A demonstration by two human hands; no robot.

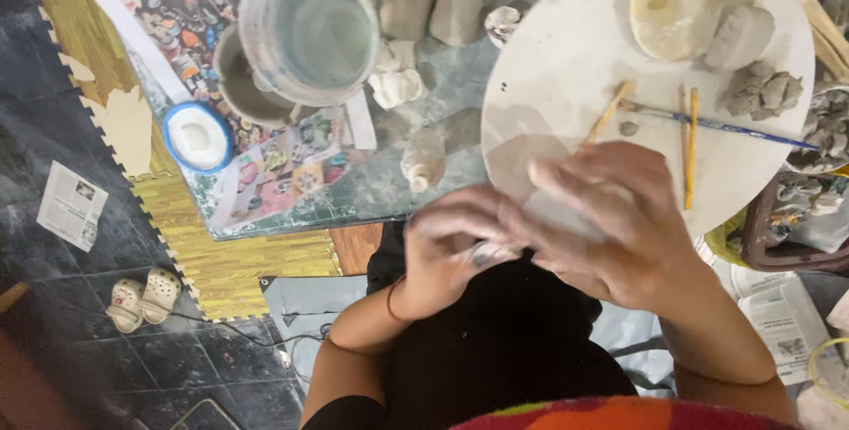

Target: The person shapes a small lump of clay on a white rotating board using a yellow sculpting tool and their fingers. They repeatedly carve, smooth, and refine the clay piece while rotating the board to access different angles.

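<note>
Left hand (455,249) and right hand (610,222) pressed together, fingers curled, clasping a small pale clay piece (553,213) between them; mostly hidden. Round white board (566,67) just beyond the knuckles.

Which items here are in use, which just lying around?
In use: left hand and right hand pressed together around a pale clay piece, over the round board.

Lying about: clear bucket, blue-rimmed lid, wooden sticks, paintbrush, clay lumps, small shoes.
</note>
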